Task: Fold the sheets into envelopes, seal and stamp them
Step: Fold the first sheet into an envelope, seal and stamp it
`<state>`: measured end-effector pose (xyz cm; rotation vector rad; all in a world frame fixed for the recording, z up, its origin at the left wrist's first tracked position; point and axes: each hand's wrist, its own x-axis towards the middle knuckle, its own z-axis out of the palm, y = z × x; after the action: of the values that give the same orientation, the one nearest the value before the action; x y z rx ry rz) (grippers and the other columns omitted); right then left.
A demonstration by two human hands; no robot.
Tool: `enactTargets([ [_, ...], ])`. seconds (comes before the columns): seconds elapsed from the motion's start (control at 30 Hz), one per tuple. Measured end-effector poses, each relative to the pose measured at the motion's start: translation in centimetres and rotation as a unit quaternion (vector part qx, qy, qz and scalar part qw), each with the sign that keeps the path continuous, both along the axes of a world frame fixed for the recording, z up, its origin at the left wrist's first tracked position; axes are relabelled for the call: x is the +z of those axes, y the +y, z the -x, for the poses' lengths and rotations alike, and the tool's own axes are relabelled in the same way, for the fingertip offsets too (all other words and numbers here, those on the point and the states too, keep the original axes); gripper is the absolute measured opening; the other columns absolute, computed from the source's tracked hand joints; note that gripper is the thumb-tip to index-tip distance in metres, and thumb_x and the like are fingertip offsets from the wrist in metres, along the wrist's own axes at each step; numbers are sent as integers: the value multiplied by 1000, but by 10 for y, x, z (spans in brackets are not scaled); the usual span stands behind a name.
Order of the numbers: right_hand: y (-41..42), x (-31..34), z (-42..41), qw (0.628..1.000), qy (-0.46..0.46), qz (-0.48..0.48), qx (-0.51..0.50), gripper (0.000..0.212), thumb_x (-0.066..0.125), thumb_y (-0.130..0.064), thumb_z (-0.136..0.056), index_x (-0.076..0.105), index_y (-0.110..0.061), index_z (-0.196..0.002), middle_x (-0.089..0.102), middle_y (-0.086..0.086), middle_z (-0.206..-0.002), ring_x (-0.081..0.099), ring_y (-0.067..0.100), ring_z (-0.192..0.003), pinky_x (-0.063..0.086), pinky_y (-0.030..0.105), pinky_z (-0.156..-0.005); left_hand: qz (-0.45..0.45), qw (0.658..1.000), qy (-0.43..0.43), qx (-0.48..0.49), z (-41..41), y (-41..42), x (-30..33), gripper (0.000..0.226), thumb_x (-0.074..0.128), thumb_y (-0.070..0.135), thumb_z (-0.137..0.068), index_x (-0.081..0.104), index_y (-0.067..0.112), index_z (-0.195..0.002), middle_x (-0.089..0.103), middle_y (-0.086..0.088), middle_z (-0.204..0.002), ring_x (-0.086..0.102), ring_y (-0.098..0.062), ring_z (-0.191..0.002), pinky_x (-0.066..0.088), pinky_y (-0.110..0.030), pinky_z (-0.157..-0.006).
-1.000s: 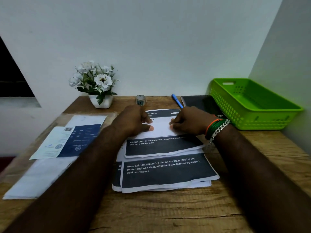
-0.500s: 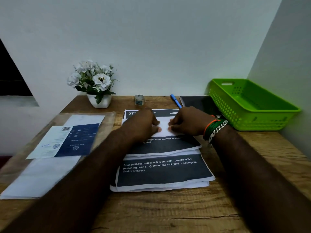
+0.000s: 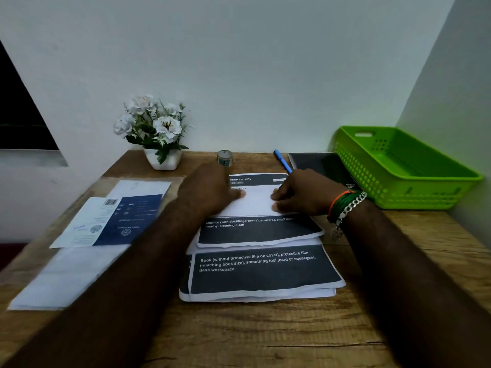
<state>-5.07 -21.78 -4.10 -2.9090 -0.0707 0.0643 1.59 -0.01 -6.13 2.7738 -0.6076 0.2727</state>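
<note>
Head view, centre of the frame: both hands press down on a folded white paper sheet (image 3: pixel 255 201) that lies on top of a stack of printed sheets with dark panels and white lettering (image 3: pixel 261 272). The left hand (image 3: pixel 210 191) lies palm down on the left edge of the fold, its grip flat, with the thumb tip stretched rightward onto the white paper. The right hand (image 3: pixel 303 192) rests on the right edge, its grip loosely curled, fingertips touching the sheet; whether it pinches the paper's edge I cannot tell. Orange, green and silver chain bracelets (image 3: pixel 345 205) circle the right wrist.

At the right of the frame a bright green perforated plastic basket (image 3: pixel 409 179) stands on the grained wooden table (image 3: pixel 265 335); nothing shows inside it. Just left of the basket lies a flat black notebook (image 3: pixel 318 163), with a blue pen (image 3: pixel 281 159) beside it. A small round metallic stamp (image 3: pixel 225 158) stands above the hands. At upper left sits a white ceramic pot of white flowers (image 3: pixel 156 134). At left lie a blue-and-white printed leaflet (image 3: pixel 111 221) and plain white sheets (image 3: pixel 66 277).
</note>
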Motion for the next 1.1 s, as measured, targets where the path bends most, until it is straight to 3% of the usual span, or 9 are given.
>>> enactTargets([
  [0.1, 1, 0, 1, 1000, -14, 1, -10, 34, 80, -44, -80, 77, -31, -111, 73, -13, -119, 65, 13, -113, 50, 34, -102, -25, 998, 50, -36, 3, -6, -9, 66, 63, 86, -68, 59, 29, -101, 60, 3, -113, 55, -23, -111, 50, -44, -93],
  [0.17, 2, 1, 3, 1000, -21, 1, -17, 34, 81, -44, -78, 77, -33, -110, 74, -12, -115, 66, 14, -109, 52, 34, -99, -57, 996, 59, -46, 4, -7, -12, 77, 62, 88, -65, 53, 31, -115, 54, 1, -133, 47, -26, -123, 45, -50, -100],
  [0.23, 3, 2, 4, 999, -25, 7, -21, 34, 81, -45, -77, 77, -34, -109, 75, -11, -110, 67, 14, -106, 52, 33, -96, -51, 995, 76, -48, 4, -6, -12, 73, 65, 85, -65, 51, 32, -114, 51, 1, -138, 43, -27, -127, 42, -50, -103],
  [0.33, 4, -1, 4, 997, -63, 15, -29, 33, 81, -47, -75, 77, -34, -105, 73, -11, -98, 67, 17, -103, 53, 32, -91, -29, 994, 90, -56, 0, -6, -12, 66, 69, 83, -64, 50, 35, -104, 54, 4, -125, 46, -24, -118, 43, -47, -99],
  [0.5, 8, -15, -4, 979, -192, -28, -55, 28, 73, -53, -81, 75, -32, -99, 74, -7, -101, 67, 21, -102, 54, 38, -88, 13, 995, 73, -73, -3, -8, -12, 64, 78, 77, -60, 45, 34, -94, 47, 18, -91, 51, -18, -96, 47, -44, -88],
  [0.67, 5, -20, -10, 981, -166, -101, -16, 10, 76, -36, -85, 76, -27, -89, 73, -7, -87, 67, 18, -95, 54, 35, -86, 21, 996, 54, -70, -1, -11, -8, 58, 76, 73, -67, 42, 36, -96, 53, 19, -90, 54, -16, -98, 44, -48, -93],
  [0.83, 2, -19, -13, 971, -183, -150, 13, 5, 77, -26, -85, 72, -26, -83, 69, -10, -83, 65, 13, -92, 50, 30, -86, 73, 995, -35, -61, 12, -20, -4, 18, 53, 54, -97, 53, 37, -103, 66, 15, -111, 59, -16, -113, 32, -48, -98],
  [0.93, 0, -20, -14, 968, -184, -170, 17, 10, 77, -25, -85, 70, -29, -79, 68, -12, -83, 60, 8, -87, 43, 25, -79, 103, 993, -33, -53, 10, -21, -6, 15, 54, 51, -97, 57, 36, -101, 65, 17, -106, 58, -13, -111, 30, -48, -98],
  [1.1, -9, -19, -16, 967, -167, -189, 19, 18, 79, -26, -83, 68, -34, -72, 68, -14, -79, 60, 9, -86, 43, 27, -80, 125, 990, 8, -70, -9, -5, -8, 17, 62, 54, -87, 60, 38, -84, 61, 17, -85, 61, -13, -96, 46, -46, -96],
])
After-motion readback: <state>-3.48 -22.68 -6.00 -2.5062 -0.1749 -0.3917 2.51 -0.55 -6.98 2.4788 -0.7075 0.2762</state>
